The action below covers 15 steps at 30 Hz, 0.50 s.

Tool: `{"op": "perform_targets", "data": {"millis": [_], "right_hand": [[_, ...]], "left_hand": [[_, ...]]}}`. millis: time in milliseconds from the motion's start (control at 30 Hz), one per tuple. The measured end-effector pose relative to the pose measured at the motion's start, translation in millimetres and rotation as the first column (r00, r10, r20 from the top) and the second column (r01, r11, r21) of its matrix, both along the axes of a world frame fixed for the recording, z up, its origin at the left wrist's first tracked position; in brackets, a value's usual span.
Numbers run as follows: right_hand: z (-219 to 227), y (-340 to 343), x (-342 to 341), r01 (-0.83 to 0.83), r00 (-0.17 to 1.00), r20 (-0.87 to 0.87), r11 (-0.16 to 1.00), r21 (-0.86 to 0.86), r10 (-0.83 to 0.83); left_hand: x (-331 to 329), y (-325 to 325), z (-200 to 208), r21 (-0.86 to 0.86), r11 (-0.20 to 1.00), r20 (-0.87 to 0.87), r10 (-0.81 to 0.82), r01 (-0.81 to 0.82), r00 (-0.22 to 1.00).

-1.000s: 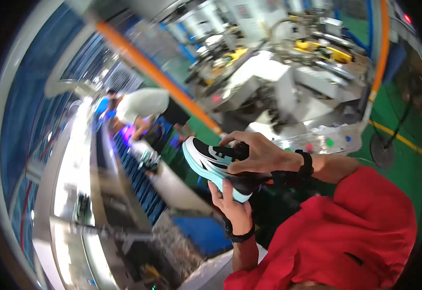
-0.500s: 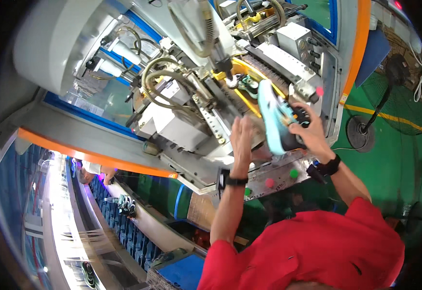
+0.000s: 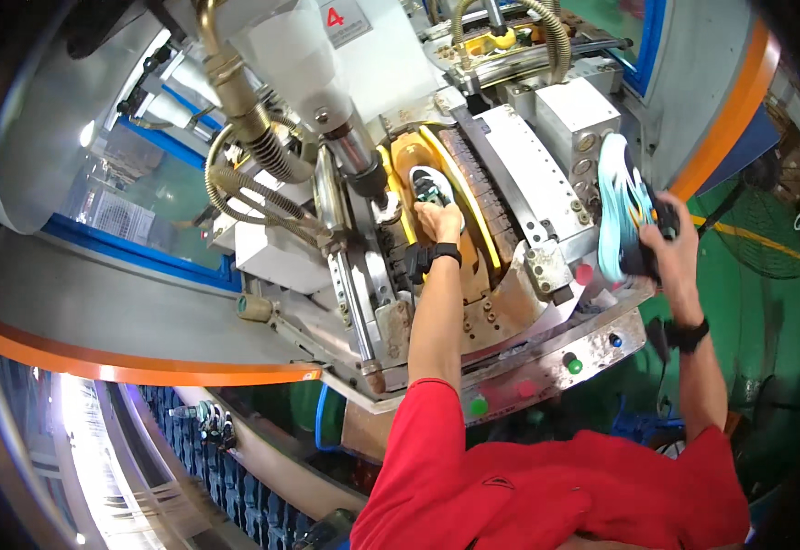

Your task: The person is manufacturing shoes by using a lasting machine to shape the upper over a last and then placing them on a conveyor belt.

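Head view: right hand (image 3: 675, 244) pinches a pale-blue-soled black shoe (image 3: 618, 206), likely light and flexible, best held by its collar; left hand (image 3: 442, 222) meets a white-and-black shoe (image 3: 430, 181), grip unclear.

Bright glare at lower left (corners black)

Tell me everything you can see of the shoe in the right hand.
The shoe has a thick, pale aqua sole that looks like foam, some white and blue along its side, a darker upper toward the heel and a small orange patch; finer detail is blurred. It is held up near the machine, sole facing left, toe pointing away. The right hand grips its upper.
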State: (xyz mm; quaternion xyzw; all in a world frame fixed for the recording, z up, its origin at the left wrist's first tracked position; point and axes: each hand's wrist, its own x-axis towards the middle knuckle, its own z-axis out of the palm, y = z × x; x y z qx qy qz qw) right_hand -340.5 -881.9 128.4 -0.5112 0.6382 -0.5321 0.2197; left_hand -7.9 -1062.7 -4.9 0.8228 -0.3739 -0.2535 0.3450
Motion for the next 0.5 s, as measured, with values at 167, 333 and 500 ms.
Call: {"op": "perform_targets", "data": {"millis": [167, 333, 500], "right_hand": [[33, -139, 68, -0.223, 0.946, -0.185, 0.947, 0.233, 0.268], [23, -219, 197, -0.365, 0.692, -0.392, 0.762, 0.534, 0.606], [-47, -220, 315, -0.317, 0.627, -0.521, 0.801, 0.509, 0.579]], "left_hand": [[47, 69, 34, -0.117, 0.976, -0.915, -0.035, -0.182, 0.401], [66, 257, 120, -0.180, 0.980, -0.951, -0.152, -0.080, 0.270], [85, 408, 164, -0.204, 0.940, -0.815, -0.008, -0.273, 0.580]]}}
